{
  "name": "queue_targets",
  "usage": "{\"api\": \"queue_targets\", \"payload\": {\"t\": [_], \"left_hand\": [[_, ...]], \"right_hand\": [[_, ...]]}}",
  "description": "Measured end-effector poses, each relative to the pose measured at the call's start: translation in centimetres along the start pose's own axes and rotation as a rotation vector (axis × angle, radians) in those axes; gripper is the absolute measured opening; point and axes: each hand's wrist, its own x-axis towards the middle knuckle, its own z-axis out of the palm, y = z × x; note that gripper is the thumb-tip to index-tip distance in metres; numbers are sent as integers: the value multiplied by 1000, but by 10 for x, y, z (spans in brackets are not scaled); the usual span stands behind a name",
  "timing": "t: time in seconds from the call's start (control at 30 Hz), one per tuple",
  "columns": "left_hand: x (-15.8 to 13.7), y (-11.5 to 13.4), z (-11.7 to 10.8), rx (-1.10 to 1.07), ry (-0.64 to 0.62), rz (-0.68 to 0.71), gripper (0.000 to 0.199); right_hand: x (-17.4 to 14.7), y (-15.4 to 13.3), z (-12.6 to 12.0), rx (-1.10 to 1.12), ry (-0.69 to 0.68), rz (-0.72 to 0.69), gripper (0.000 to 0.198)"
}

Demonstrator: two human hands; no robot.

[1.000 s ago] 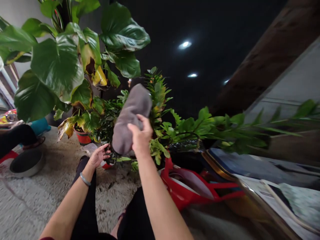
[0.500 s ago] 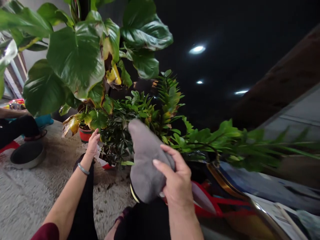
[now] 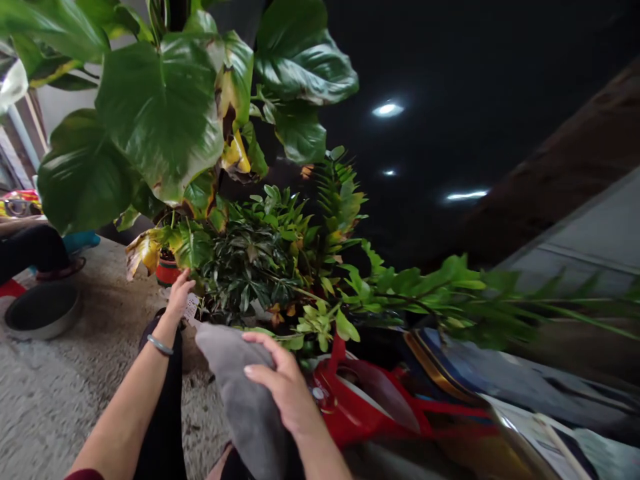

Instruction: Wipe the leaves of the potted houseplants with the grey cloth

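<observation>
A soft grey fabric piece [image 3: 240, 393], shaped somewhat like a boot or sock, lies over my lap with its narrow end pointing up and left. My right hand [image 3: 285, 380] grips its right side, the thumb on the near face and the fingers along the edge. Out to the left, my left hand [image 3: 180, 297] has its fingers stretched and holds nothing I can see. That wrist wears a grey-green bangle [image 3: 160, 345]. Just past the hand are a printed white paper [image 3: 191, 308] and the potted plants. The lower end of the fabric runs out of view.
Large-leaved foliage [image 3: 160, 113] hangs ahead on the left, above a red pot [image 3: 167, 272]. Lower green plants [image 3: 255, 260] spread rightward. A red bag [image 3: 350, 400] stands at my right. On the concrete floor [image 3: 35, 393] sits a grey basin [image 3: 43, 312], near another person's leg [image 3: 35, 253].
My right hand has brought the grey fabric piece down and to the left, toward my lap, uncovering more of the red bag. The left hand has shifted slightly left and down, fingers still extended.
</observation>
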Motion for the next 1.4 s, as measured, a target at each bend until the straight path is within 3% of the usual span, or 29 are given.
{"api": "queue_targets", "payload": {"t": [0.1, 0.17, 0.23, 0.3, 0.4, 0.53, 0.6, 0.67, 0.77, 0.87, 1.0, 1.13, 1.23, 1.3, 1.4], "left_hand": [[-7, -5, 17, -6, -100, -44, 59], [-12, -6, 23, -23, -133, -53, 58], [-16, -5, 26, -51, -138, -70, 60], [-18, -3, 26, -84, -143, -98, 63], [-18, -1, 24, -121, -145, -144, 69], [-16, 4, 22, -175, -156, -174, 69], [-16, 6, 22, -208, -165, -141, 62], [-17, 8, 23, -241, -179, -126, 53], [-19, 10, 25, -290, -195, -153, 45], [-18, 9, 28, -307, -214, -213, 46], [-14, 7, 28, -268, -170, -294, 44], [-12, 7, 26, -286, -149, -239, 41], [-13, 9, 26, -288, -180, -191, 42], [-14, 10, 27, -291, -195, -179, 40], [-17, 10, 29, -262, -186, -199, 35]], "right_hand": [[17, -45, -10, 162, 141, -114, 45], [49, -62, 3, 254, 256, -239, 52], [81, -60, 26, 261, 261, -245, 54], [96, -43, 49, 195, 183, -133, 51], [75, -13, 58, 91, 80, 2, 38], [23, -19, 19, 74, -34, 40, 34], [19, -41, -1, 109, 16, -33, 39], [36, -63, -8, 167, 176, -188, 45], [79, -70, 12, 268, 298, -295, 49], [97, -41, 46, 237, 208, -88, 45], [52, 2, 61, 114, 79, 80, 34], [9, -18, 29, 189, 10, 26, 35], [25, -56, 5, 264, 157, -204, 48], [52, -69, 4, 279, 243, -301, 57], [86, -53, 26, 202, 167, -225, 56]]}}
